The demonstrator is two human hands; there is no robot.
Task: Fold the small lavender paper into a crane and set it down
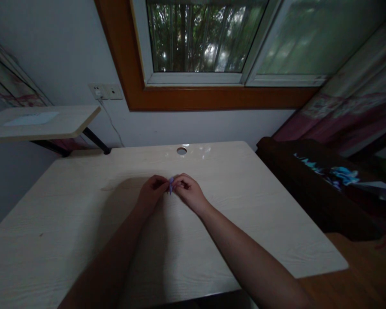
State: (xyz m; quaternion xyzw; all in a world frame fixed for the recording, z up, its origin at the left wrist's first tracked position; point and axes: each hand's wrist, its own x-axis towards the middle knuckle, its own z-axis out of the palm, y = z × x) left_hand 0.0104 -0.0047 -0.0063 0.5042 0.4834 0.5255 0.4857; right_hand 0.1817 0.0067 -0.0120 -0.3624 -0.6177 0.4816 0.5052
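Between my fingertips is a small, thin purple piece [171, 185], upright and narrow; its exact kind is too small to make out. My left hand [150, 192] pinches it from the left, thumb and fingers closed. From the right, my right hand [189, 191] pinches the same piece, fingers curled. Both hands are over the middle of the pale wood-grain desk [244, 206], close together, and part of the piece is hidden by the fingertips.
A round cable hole [182, 151] lies near the desk's back edge. At left stands a raised shelf [67, 116] bearing a paper sheet [31, 119]. A wall socket [105, 91] has a white cable plugged in. Dark furniture with blue items [344, 175] stands right.
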